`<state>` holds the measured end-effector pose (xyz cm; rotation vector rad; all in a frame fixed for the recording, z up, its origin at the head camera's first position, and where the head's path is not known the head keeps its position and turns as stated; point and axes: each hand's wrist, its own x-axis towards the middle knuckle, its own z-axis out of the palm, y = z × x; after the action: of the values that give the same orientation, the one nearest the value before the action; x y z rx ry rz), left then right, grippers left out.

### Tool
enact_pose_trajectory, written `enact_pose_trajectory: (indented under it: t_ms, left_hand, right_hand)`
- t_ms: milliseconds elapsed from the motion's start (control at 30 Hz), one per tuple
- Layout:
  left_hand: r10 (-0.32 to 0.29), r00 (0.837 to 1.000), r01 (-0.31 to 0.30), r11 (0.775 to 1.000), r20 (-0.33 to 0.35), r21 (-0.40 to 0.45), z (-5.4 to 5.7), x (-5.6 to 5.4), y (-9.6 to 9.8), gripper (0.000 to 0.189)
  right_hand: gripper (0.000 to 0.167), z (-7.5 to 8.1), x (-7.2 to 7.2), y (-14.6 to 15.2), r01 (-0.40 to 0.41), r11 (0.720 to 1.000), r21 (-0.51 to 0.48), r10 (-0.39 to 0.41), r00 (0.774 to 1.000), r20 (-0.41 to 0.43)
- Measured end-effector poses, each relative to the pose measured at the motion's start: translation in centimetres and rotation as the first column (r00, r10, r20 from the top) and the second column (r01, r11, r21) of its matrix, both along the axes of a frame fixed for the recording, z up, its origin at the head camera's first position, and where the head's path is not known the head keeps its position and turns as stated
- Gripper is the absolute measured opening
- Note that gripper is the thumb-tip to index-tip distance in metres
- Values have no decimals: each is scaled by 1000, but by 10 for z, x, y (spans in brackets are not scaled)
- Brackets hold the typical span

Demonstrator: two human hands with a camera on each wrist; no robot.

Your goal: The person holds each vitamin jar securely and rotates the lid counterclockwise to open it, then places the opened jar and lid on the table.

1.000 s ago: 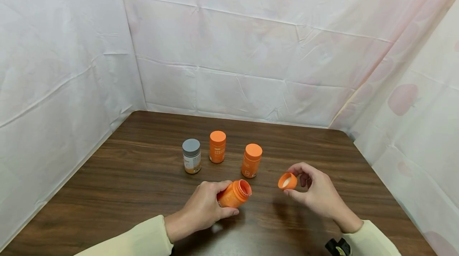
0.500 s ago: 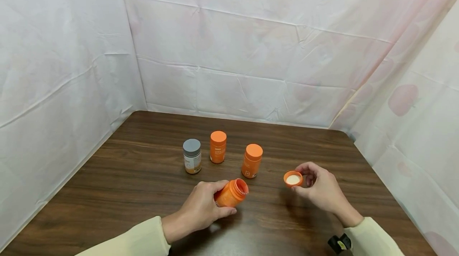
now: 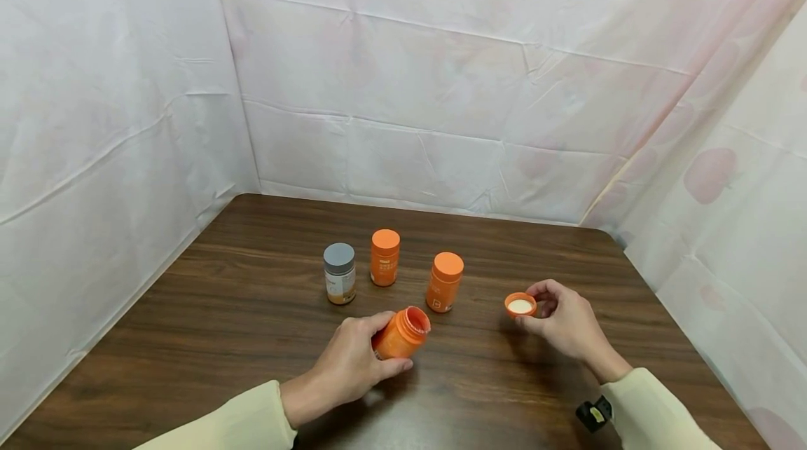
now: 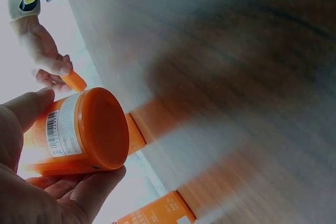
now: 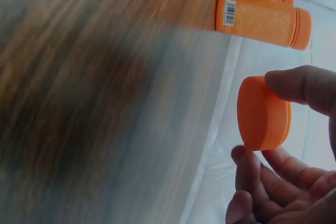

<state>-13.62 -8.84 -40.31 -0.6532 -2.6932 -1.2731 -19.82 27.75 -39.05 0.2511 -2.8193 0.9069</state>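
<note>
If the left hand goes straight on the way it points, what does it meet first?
Likely the nearer capped orange bottle, which the tilted open bottle in the left hand would touch first, judging by the head view; the hand's height is unclear.

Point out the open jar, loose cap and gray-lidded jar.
Open jar [image 3: 397,338]: head view, on its orange body.
Loose cap [image 5: 255,113]: right wrist view, on its flat outer top.
Gray-lidded jar [image 3: 340,283]: head view, on its label.

Pinches an orange cap [image 5: 262,114] in the right hand [image 5: 296,190], apart from two lidded orange bottles [image 5: 262,18] overlapping in view on a blurred wooden table [image 5: 79,103].
</note>
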Motion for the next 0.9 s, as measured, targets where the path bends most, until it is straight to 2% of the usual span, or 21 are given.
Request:
enact_pose_trajectory:
  t_ms: [300, 667, 900]
  left_hand:
    - [38, 999, -39, 999, 15, 14, 1, -1, -2, 58]
    - [56, 998, -56, 998, -2, 34, -1, -1, -4, 55]
    - [63, 998, -63, 997, -9, 45, -1, 0, -4, 54]
  right_hand:
    - [47, -7, -12, 5, 41, 999, 24, -42, 999, 21]
    - [47, -15, -24, 9, 57, 997, 45, -62, 992, 113]
    - [44, -20, -26, 10, 58, 996, 70, -68, 985, 156]
